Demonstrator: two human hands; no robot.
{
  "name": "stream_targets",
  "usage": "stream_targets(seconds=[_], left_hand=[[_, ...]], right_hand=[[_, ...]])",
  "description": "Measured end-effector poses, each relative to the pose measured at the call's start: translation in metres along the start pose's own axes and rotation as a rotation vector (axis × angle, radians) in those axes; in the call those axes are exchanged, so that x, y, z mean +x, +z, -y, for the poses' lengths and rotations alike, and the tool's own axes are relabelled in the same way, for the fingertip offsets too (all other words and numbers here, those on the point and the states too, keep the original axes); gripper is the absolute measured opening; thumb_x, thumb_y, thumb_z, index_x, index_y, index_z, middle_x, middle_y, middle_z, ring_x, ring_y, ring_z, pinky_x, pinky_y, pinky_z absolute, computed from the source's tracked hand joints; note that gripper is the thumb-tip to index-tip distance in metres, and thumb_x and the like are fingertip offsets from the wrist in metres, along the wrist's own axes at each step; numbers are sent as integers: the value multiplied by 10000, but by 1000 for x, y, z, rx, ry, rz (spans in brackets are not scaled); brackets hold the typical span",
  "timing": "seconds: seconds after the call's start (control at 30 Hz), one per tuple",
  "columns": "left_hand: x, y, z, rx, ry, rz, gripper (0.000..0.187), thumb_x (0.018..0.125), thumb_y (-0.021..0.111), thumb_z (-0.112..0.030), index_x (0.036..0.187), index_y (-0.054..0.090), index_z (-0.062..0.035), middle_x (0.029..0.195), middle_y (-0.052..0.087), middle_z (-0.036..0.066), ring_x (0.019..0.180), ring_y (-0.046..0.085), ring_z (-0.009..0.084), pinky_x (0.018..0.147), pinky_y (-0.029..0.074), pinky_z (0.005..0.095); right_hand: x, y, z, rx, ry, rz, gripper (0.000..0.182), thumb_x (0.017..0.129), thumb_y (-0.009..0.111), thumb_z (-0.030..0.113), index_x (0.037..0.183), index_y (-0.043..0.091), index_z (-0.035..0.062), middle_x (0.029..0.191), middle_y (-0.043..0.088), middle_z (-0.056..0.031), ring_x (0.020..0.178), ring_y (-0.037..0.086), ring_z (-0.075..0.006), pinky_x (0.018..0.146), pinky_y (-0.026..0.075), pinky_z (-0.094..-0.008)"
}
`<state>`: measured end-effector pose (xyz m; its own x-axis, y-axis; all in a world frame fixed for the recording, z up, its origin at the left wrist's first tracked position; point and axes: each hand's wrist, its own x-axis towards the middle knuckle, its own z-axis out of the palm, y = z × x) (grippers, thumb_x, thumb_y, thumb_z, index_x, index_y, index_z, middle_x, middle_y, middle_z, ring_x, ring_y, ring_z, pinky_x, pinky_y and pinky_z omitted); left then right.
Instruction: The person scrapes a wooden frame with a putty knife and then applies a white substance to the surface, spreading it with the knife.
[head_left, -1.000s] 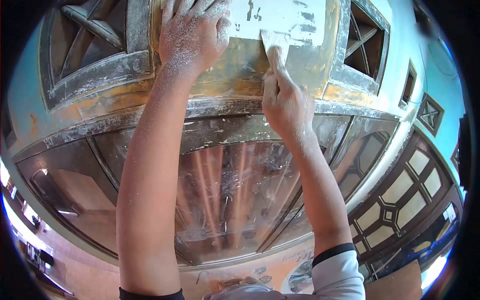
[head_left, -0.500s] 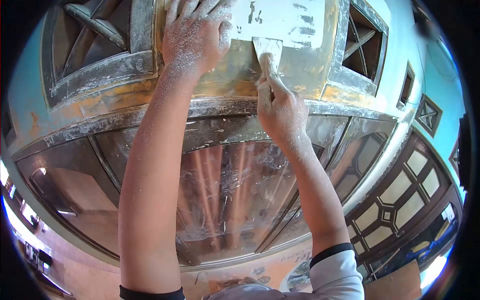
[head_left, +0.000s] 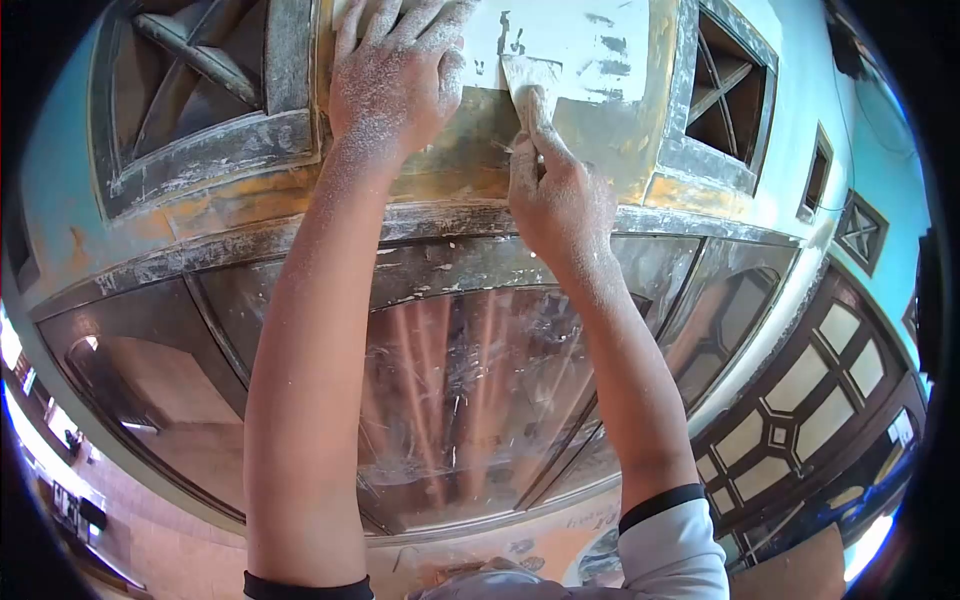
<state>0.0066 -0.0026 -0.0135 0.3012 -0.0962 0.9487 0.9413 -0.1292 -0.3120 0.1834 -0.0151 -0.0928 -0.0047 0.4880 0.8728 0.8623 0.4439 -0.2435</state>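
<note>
My right hand (head_left: pixel 562 200) grips a putty knife (head_left: pixel 530 75), index finger stretched along its blade. The blade's wide edge lies against the lower part of a white coating (head_left: pixel 575 45) on the wall panel. Dark scraped patches break up that coating, and bare grey-brown surface (head_left: pixel 590 135) shows below it. To the left, my left hand (head_left: pixel 395 85) rests spread on the panel, its fingertips near the top edge of the view. White dust covers both hands and wrists.
Wooden vent frames with crossed bars (head_left: pixel 185 80) flank the panel. A worn ledge (head_left: pixel 440 220) runs beneath it, above dark glass panes (head_left: pixel 470 390). On the right is a wooden door with glass panels (head_left: pixel 800 385). Tiled floor (head_left: pixel 170 540) shows at lower left.
The putty knife and my right hand have moved slightly up over the white coating. A small pale flake now shows near my right wrist. My left hand stays on the panel.
</note>
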Motion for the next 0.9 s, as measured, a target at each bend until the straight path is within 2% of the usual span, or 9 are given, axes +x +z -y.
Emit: stream_targets(seconds=[0.1, 0.13, 0.27, 0.43, 0.9], left_hand=[[0, -2, 0, -9, 2, -19, 495, 899, 570, -185, 1386, 616, -115, 1580, 472, 55, 1512, 335, 293, 1257, 221, 518], [0, -3, 0, -37, 4, -23, 492, 895, 571, -187, 1379, 620, -112, 1576, 476, 57, 1509, 339, 297, 1253, 226, 520], [0, -3, -1, -43, 12, -18, 497, 887, 576, -187, 1376, 620, -109, 1574, 477, 58, 1507, 342, 303, 1248, 230, 525], [1, -2, -1, -30, -4, -24, 504, 878, 579, -175, 1377, 620, -113, 1577, 475, 57, 1505, 345, 304, 1254, 224, 528], [2, -2, -2, 5, -4, 2, 501, 900, 567, -173, 1393, 612, -100, 1586, 465, 64, 1516, 332, 298, 1262, 216, 515]], right_hand=[[-24, 9, 2, 9, 14, 27, 450, 1034, 514, 305, 1475, 571, 236, 732, 706, -196, 724, 711, -425, 698, 556, -533], [-21, 8, 2, 49, -50, -12, 427, 1028, 530, 302, 1439, 604, 216, 713, 700, -188, 700, 706, -421, 681, 553, -529], [-4, -1, 3, 45, 11, 9, 432, 1029, 536, 307, 1446, 601, 213, 708, 705, -170, 686, 711, -398, 674, 556, -518], [-17, 15, -6, 47, -73, -49, 449, 1035, 523, 284, 1465, 575, 167, 707, 698, -197, 658, 697, -422, 631, 552, -523], [-10, 5, 3, 26, -14, 4, 500, 1043, 505, 293, 1541, 488, 256, 731, 707, -194, 682, 708, -416, 652, 544, -540]])
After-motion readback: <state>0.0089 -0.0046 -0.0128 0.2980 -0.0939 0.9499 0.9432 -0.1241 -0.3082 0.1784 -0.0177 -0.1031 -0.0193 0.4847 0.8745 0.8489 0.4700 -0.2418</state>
